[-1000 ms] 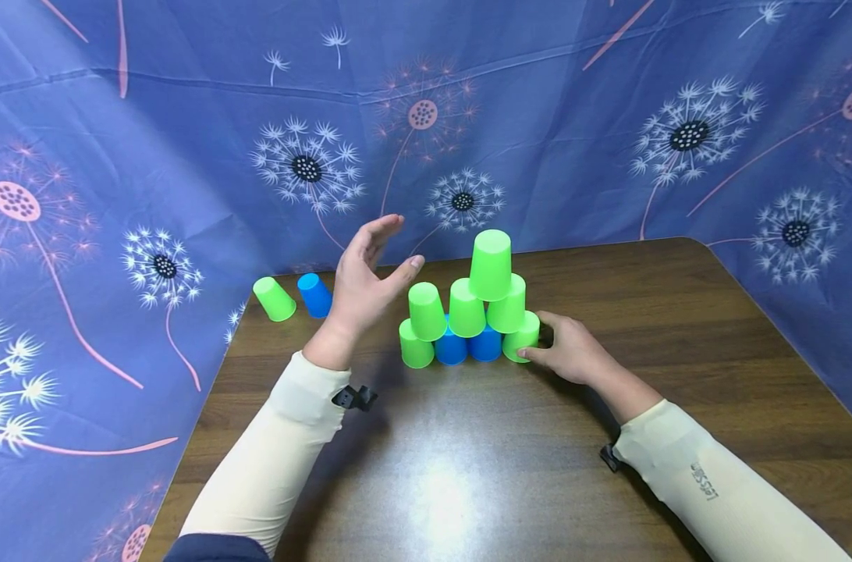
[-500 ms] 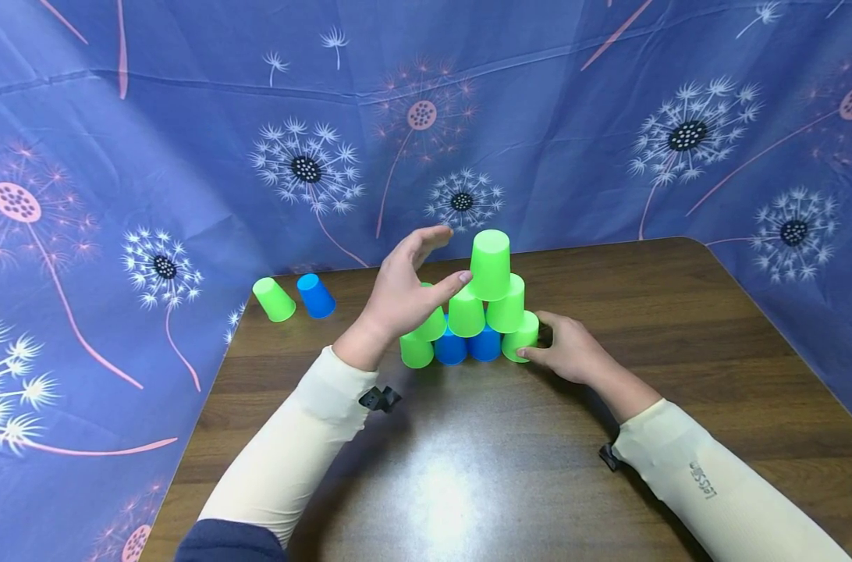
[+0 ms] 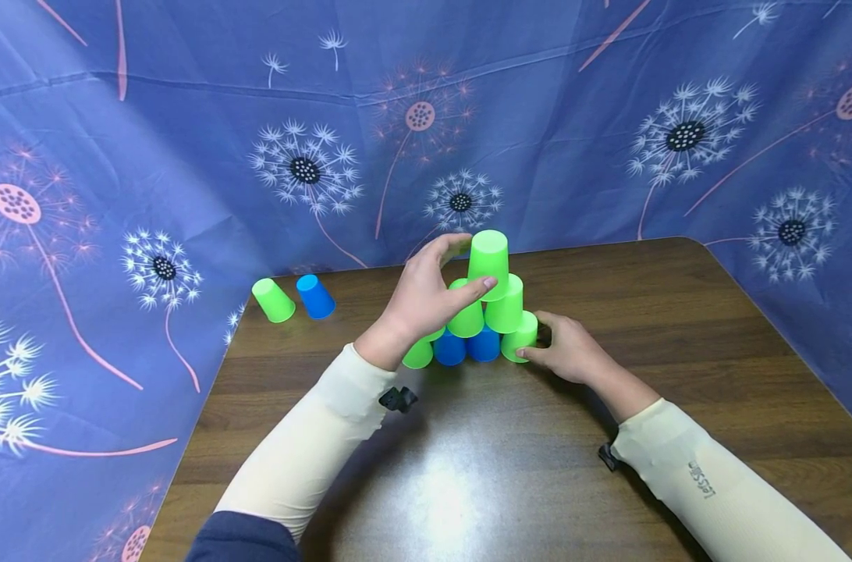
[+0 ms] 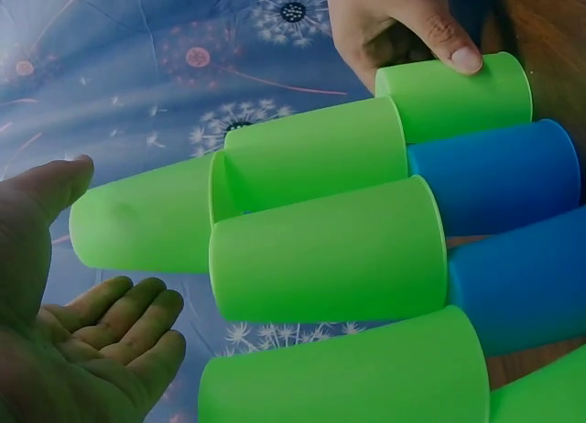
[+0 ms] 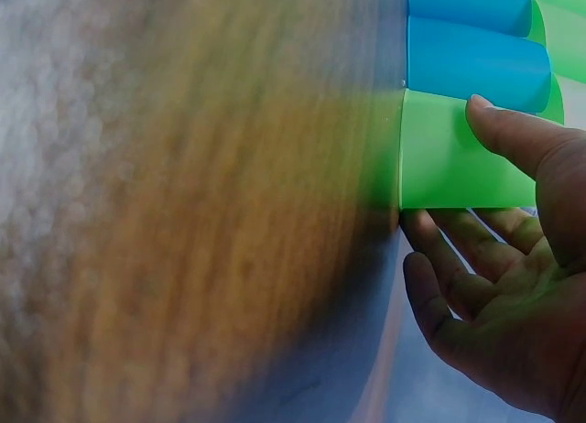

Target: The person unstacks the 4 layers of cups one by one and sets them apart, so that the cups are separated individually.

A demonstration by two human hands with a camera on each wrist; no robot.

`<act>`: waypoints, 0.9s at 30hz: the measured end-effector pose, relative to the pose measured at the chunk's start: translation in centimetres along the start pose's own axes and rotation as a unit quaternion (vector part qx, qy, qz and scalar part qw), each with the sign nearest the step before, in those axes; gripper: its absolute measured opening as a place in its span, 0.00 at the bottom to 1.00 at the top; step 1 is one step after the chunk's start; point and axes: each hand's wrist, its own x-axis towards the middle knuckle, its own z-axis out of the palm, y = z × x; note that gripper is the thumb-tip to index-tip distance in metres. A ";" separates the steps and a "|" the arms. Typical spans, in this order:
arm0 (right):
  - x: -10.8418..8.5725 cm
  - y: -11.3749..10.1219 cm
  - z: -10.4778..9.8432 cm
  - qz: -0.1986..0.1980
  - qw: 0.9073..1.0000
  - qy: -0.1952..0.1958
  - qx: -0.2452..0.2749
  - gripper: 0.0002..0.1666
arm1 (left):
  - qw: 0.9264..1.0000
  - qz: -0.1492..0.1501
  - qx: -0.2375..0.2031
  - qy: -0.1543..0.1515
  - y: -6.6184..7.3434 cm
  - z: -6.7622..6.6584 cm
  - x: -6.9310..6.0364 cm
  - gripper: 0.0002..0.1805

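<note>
Upside-down plastic cups stand in a pyramid on the table. Its bottom row has two blue cups (image 3: 484, 343) between green ones; green cups (image 3: 505, 306) form the row above. A single green cup (image 3: 489, 257) tops the stack, over the right part. My left hand (image 3: 420, 295) is beside this top cup, thumb and fingers spread at its sides. A gap shows between hand and cup in the left wrist view. My right hand (image 3: 572, 347) holds the bottom-right green cup (image 5: 458, 157), thumb on its near side, fingers at its outer side. The left hand hides part of the pyramid's left end.
A green cup (image 3: 274, 300) and a blue cup (image 3: 317, 297) stand apart at the table's back left. The brown wooden table (image 3: 679, 328) meets a blue dandelion-print cloth (image 3: 552, 156) behind it.
My left hand has moved right, from left of the pyramid to beside the top cup. The right hand stays at the bottom-right cup. The cups have not visibly moved.
</note>
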 end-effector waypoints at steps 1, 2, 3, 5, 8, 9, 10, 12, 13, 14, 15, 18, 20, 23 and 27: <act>0.0 0.0 0.0 0.000 1.000 0.000 0.000 0.38 | 1.000 -0.002 0.002 0.001 0.0 0.1 0.1 0.40; 0.0 0.1 0.0 0.000 1.000 0.000 0.000 0.38 | 1.000 -0.004 0.002 0.002 0.0 0.2 0.1 0.40; 0.0 0.1 0.1 0.000 1.000 -0.001 0.000 0.38 | 1.000 -0.006 0.000 0.003 0.0 0.3 0.2 0.39; 0.0 0.0 0.1 0.001 1.000 0.000 0.000 0.38 | 1.000 -0.012 -0.004 0.003 0.0 0.5 0.3 0.39; 0.0 0.0 0.1 0.001 1.000 -0.001 0.001 0.38 | 1.000 -0.018 -0.019 -0.001 0.1 0.7 0.4 0.36; 0.0 -0.1 0.0 0.001 1.000 -0.001 0.001 0.38 | 0.999 -0.021 -0.023 -0.003 0.1 0.8 0.5 0.36; 0.1 -0.1 0.0 0.002 1.000 0.000 0.001 0.38 | 0.999 -0.024 -0.026 -0.005 0.2 0.8 0.5 0.36; 0.1 -0.1 0.0 0.001 1.000 0.000 0.001 0.39 | 0.999 -0.027 -0.030 -0.007 0.2 0.9 0.6 0.35; 0.1 -0.1 0.0 0.003 1.000 -0.001 0.002 0.39 | 0.999 -0.027 -0.028 -0.006 0.2 0.9 0.6 0.34; 0.1 -0.1 0.1 0.004 1.000 -0.001 0.001 0.40 | 0.999 -0.028 -0.024 -0.005 0.3 1.0 0.6 0.34; 0.1 -0.1 0.1 0.004 1.000 -0.001 0.001 0.40 | 0.999 -0.028 -0.021 -0.003 0.2 1.0 0.6 0.34; 0.0 -0.2 0.0 0.005 1.000 -0.004 0.001 0.41 | 1.000 -0.023 -0.012 0.003 0.2 1.1 0.7 0.32; 0.0 -0.2 0.0 0.009 1.000 -0.005 0.002 0.42 | 1.000 -0.020 -0.009 0.008 0.2 1.1 0.7 0.32; 0.0 -0.3 0.0 0.009 1.000 -0.005 0.002 0.43 | 1.000 -0.016 -0.011 0.017 0.2 0.9 0.6 0.31; 0.0 -0.2 -0.1 0.015 1.000 -0.007 0.003 0.45 | 0.999 -0.011 -0.023 0.034 0.2 0.3 0.5 0.30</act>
